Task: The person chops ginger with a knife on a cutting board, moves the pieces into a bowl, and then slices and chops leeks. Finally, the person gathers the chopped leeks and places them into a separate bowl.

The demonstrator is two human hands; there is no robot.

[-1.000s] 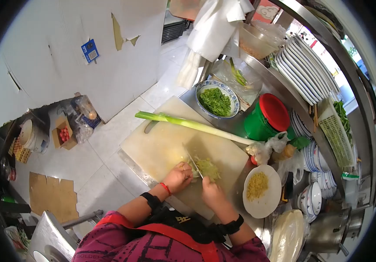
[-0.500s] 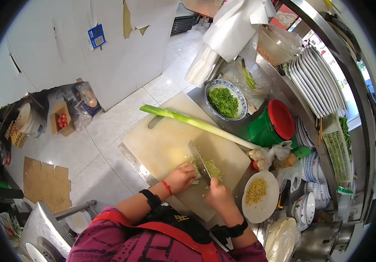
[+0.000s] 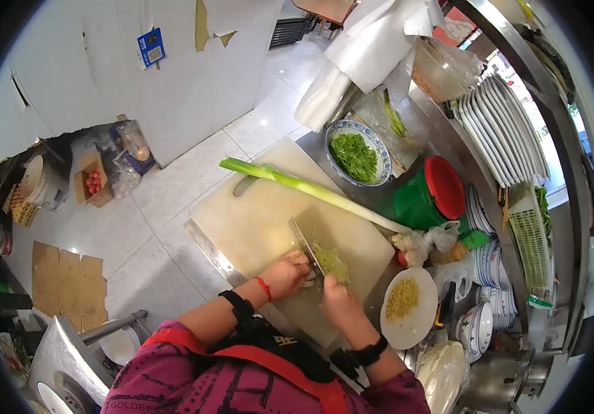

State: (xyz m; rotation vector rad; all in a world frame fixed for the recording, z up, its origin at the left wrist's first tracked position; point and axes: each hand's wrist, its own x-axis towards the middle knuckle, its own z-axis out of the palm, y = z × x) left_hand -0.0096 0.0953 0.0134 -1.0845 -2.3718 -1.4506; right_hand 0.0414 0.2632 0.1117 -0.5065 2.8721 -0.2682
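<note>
My right hand [image 3: 342, 303] is closed round the handle of a cleaver [image 3: 305, 245], whose blade stands on edge on the white cutting board [image 3: 241, 221]. Just left of the blade, the bent fingers of my left hand [image 3: 287, 274] press down on a short pale piece of leek [image 3: 309, 281], mostly hidden under them. Finely chopped leek [image 3: 331, 262] lies in a loose heap on the blade's right side. Across the far part of the board rests a long leek [image 3: 310, 194], its green end to the left.
A plate of minced yellowish bits [image 3: 402, 302] sits right of the board. Beyond it are a green bucket with a red lid [image 3: 442, 186] and a blue-patterned bowl of chopped greens [image 3: 353, 155]. Stacked plates [image 3: 500, 131] fill the shelf at right.
The cleaver and both hands have shifted slightly left, the blade staying beside the left fingers. The whole view has moved a little.
</note>
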